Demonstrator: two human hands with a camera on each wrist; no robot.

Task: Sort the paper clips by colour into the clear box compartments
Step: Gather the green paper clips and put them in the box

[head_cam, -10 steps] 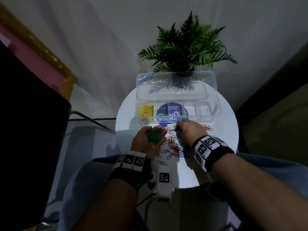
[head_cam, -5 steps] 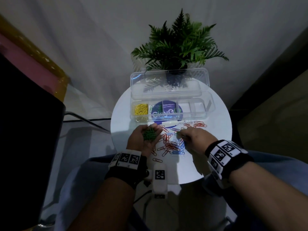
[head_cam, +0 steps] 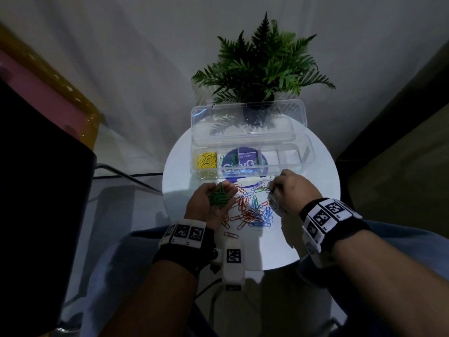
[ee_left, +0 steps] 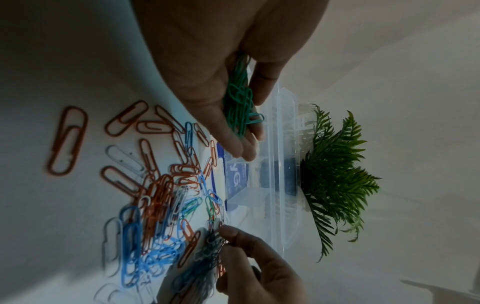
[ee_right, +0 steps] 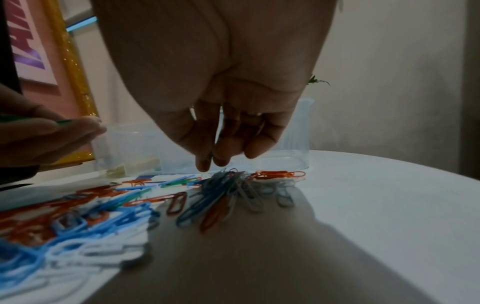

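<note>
My left hand (head_cam: 222,188) is palm up over the table's front left and cups a bunch of green paper clips (head_cam: 218,198) (ee_left: 240,102) in curled fingers. To its right, orange, blue, white and green clips lie in a loose pile (head_cam: 252,210) (ee_left: 161,205). My right hand (head_cam: 272,188) (ee_right: 211,162) reaches down at the pile's far right edge, thumb and forefinger pinched together on a clip at the top. Behind stands the clear box (head_cam: 306,154), lid open, with yellow clips (head_cam: 206,160) in its leftmost compartment.
The small round white table (head_cam: 315,190) ends close on all sides. A potted fern (head_cam: 262,69) stands behind the box lid (head_cam: 243,122). A white tagged device (head_cam: 233,259) sits at the front edge. A round purple label (head_cam: 245,164) shows through the box.
My right hand has moved from beside the left hand back to the right, down onto the far edge of the pile. The left hand has kept still with its green clips.
</note>
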